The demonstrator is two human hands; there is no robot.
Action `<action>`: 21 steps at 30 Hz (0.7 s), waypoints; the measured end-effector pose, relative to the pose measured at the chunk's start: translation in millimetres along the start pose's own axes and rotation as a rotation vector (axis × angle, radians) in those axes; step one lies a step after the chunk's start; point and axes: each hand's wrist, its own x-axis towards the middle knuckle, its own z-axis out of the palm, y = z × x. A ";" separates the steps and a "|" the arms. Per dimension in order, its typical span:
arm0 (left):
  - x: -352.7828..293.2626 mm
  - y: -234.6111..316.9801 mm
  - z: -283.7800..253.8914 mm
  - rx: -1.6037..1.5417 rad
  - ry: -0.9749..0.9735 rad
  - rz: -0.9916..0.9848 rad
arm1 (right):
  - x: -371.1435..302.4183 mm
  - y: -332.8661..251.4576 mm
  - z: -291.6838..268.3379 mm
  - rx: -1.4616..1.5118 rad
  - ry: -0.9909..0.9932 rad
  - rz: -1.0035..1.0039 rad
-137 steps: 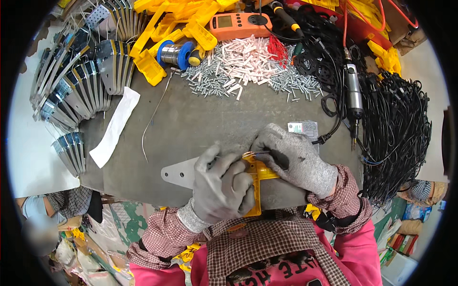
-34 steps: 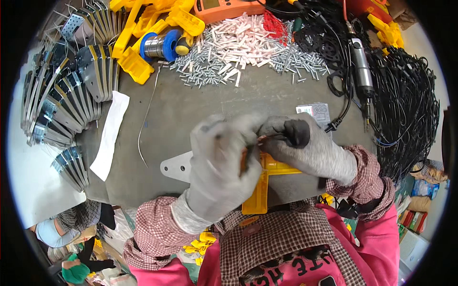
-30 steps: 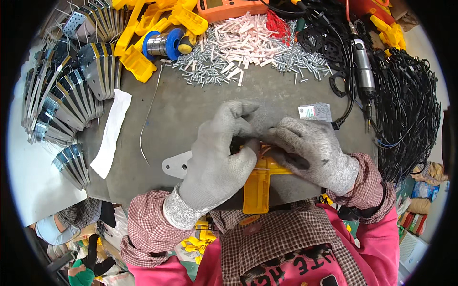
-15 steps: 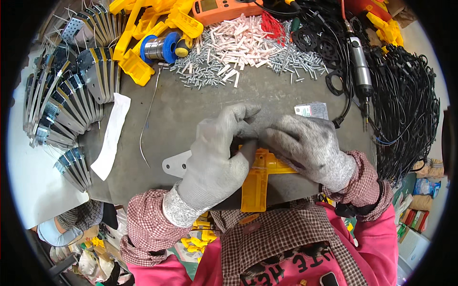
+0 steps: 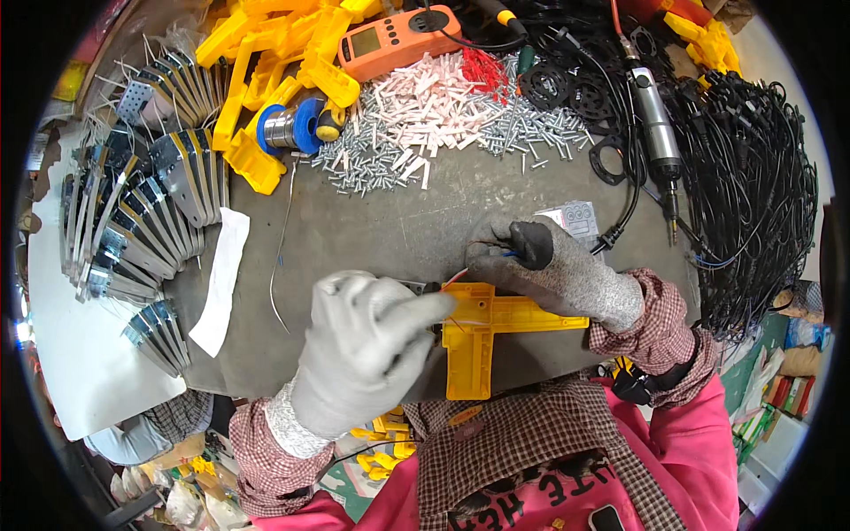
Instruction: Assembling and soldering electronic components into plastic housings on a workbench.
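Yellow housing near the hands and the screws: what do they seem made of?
The yellow housing looks like molded plastic, slightly glossy: uniform color, thin raised rims. The screws look like metal with a bright finish, by their silvery glint; plating can't be told.

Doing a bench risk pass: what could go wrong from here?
1. The right hand holds thin wires by the top of the yellow plastic part; a tug might strain them or let them slip.
2. That part's lower end reaches the near edge of the table, so a bump could knock it off.
3. Screws and pale sticks lie partly mixed, so grabbing the wrong piece seems possible.
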 end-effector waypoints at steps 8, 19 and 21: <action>17.9 19.7 -3.5 0.424 -0.288 0.294 | -6.3 14.8 -3.1 -0.262 0.071 -0.093; 10.4 20.8 30.3 0.521 -0.241 0.222 | -16.1 -11.4 -27.9 -0.495 0.133 -0.507; 12.8 12.9 34.7 0.438 -0.058 0.236 | -40.3 -19.6 -22.4 -0.289 0.121 -0.352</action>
